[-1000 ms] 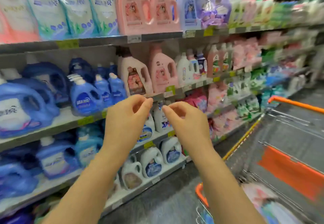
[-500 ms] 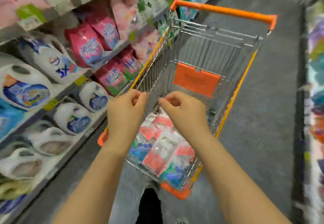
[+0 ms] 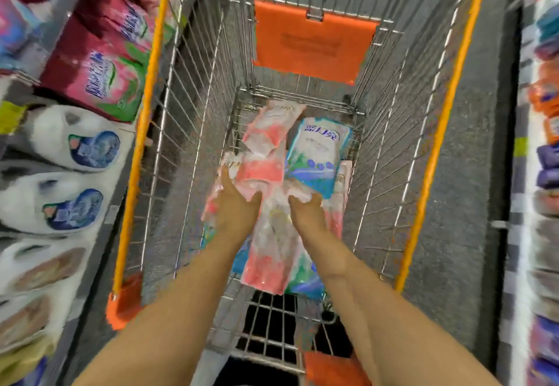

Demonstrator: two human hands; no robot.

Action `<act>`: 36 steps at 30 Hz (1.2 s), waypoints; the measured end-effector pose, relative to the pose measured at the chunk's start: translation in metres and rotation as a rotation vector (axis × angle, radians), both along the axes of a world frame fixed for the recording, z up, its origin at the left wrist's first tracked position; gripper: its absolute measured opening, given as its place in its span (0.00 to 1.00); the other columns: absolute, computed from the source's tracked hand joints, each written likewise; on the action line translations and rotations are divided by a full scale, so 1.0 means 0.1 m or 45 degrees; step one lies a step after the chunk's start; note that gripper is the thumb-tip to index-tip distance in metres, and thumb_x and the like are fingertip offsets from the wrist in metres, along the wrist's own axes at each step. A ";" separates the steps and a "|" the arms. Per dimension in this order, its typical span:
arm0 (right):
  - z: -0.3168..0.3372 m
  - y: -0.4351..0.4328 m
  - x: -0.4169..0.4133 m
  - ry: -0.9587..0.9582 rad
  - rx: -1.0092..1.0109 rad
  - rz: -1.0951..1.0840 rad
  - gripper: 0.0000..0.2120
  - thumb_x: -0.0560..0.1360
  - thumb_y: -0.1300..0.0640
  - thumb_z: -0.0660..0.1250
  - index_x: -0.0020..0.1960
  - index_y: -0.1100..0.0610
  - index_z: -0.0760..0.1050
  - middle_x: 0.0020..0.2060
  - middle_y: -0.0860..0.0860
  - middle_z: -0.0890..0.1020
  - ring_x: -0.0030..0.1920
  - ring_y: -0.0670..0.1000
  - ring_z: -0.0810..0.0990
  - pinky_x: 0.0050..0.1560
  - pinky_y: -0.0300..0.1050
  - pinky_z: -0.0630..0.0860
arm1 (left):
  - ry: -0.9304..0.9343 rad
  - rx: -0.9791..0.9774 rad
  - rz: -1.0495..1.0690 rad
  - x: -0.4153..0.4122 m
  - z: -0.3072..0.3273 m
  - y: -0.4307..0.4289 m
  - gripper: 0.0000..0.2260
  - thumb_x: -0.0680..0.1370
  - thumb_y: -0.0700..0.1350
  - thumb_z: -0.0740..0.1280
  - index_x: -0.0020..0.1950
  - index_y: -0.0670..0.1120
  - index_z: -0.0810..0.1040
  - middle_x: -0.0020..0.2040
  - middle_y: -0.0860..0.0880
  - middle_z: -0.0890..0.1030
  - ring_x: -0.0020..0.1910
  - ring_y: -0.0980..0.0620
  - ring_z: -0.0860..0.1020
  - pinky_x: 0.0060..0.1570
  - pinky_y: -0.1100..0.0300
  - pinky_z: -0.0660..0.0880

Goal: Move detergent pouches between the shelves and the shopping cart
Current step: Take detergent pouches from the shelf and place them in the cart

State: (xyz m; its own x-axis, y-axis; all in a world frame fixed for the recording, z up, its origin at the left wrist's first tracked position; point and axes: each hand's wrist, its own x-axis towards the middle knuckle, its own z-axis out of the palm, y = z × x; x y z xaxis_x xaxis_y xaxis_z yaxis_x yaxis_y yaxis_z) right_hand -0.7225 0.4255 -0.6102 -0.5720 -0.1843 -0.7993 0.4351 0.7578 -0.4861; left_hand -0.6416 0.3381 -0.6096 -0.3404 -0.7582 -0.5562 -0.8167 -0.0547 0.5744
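Note:
Looking down into a wire shopping cart [image 3: 447, 107] with orange rims, I see several detergent pouches piled in its basket. A long pink-and-white pouch [image 3: 272, 249] lies on top, nearest me. My left hand [image 3: 236, 207] and my right hand [image 3: 308, 213] are both down in the basket and hold this pouch at its far end, one at each side, with fingers curled over its edge. Beyond them lie another pink-and-white pouch [image 3: 269, 131] and a blue-and-white pouch [image 3: 317, 155]. Motion blur hides the fingertips.
Shelves on the left carry dark pink pouches [image 3: 99, 77] and white detergent jugs [image 3: 69, 143], close against the cart's left rim. An orange flap [image 3: 311, 40] hangs at the cart's far end. Blurred shelves of goods [image 3: 544, 174] line the right, across grey floor.
My view swung from the shelves down into the cart. Both hands, empty in front of me before, have dropped into the basket and taken hold of the pink-and-white pouch.

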 end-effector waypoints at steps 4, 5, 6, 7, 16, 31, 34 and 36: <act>-0.42 -0.01 0.12 -0.097 0.120 -0.044 0.33 0.78 0.50 0.61 0.76 0.59 0.50 0.70 0.62 0.63 0.70 0.61 0.64 0.66 0.48 0.63 | -0.227 0.246 -0.094 0.06 -0.49 0.21 0.36 0.76 0.52 0.66 0.76 0.46 0.48 0.68 0.38 0.70 0.63 0.38 0.73 0.60 0.49 0.70; -0.49 -0.01 0.14 -0.103 0.131 -0.047 0.32 0.78 0.50 0.60 0.76 0.59 0.52 0.70 0.62 0.63 0.70 0.60 0.64 0.66 0.49 0.63 | -0.267 0.270 -0.105 0.09 -0.60 0.27 0.34 0.76 0.53 0.65 0.75 0.45 0.51 0.66 0.38 0.72 0.61 0.38 0.73 0.59 0.51 0.70; -0.56 0.01 0.17 -0.112 0.143 -0.045 0.29 0.78 0.50 0.59 0.74 0.61 0.55 0.70 0.61 0.64 0.69 0.60 0.64 0.67 0.49 0.62 | -0.285 0.296 -0.089 0.09 -0.64 0.32 0.31 0.76 0.52 0.65 0.73 0.44 0.54 0.64 0.39 0.74 0.60 0.39 0.74 0.56 0.54 0.70; -0.61 0.04 0.20 -0.134 0.156 -0.045 0.28 0.78 0.50 0.58 0.73 0.62 0.58 0.70 0.61 0.63 0.70 0.59 0.64 0.68 0.49 0.62 | -0.284 0.304 -0.067 0.12 -0.72 0.35 0.28 0.76 0.51 0.65 0.71 0.43 0.57 0.63 0.40 0.74 0.60 0.39 0.74 0.53 0.55 0.69; -0.75 0.26 0.32 -0.396 0.097 -0.378 0.27 0.78 0.54 0.60 0.73 0.61 0.56 0.67 0.59 0.70 0.64 0.59 0.72 0.60 0.46 0.69 | -0.344 0.283 -0.153 0.08 -0.71 0.39 0.13 0.72 0.50 0.67 0.43 0.39 0.76 0.50 0.34 0.79 0.51 0.38 0.78 0.47 0.53 0.74; 0.94 0.52 0.62 -0.255 -0.910 -0.057 0.41 0.62 0.30 0.65 0.67 0.54 0.69 0.60 0.51 0.78 0.58 0.52 0.78 0.63 0.54 0.72 | 0.295 -0.674 0.112 0.33 1.73 1.01 0.14 0.77 0.44 0.64 0.31 0.45 0.69 0.30 0.43 0.73 0.35 0.43 0.68 0.34 0.54 0.55; 1.75 0.47 0.80 -0.175 -1.179 0.055 0.27 0.73 0.44 0.67 0.67 0.57 0.69 0.58 0.55 0.80 0.52 0.50 0.80 0.55 0.44 0.77 | 0.466 -0.870 0.298 0.65 2.40 1.05 0.18 0.76 0.46 0.64 0.28 0.48 0.63 0.26 0.51 0.65 0.28 0.54 0.64 0.32 0.56 0.59; 2.24 0.38 0.98 -0.167 -1.350 0.182 0.17 0.78 0.54 0.62 0.65 0.59 0.68 0.52 0.53 0.80 0.44 0.46 0.79 0.44 0.34 0.77 | 0.584 -0.985 0.426 0.93 2.84 1.05 0.17 0.76 0.44 0.65 0.28 0.47 0.64 0.26 0.52 0.64 0.28 0.56 0.62 0.31 0.58 0.60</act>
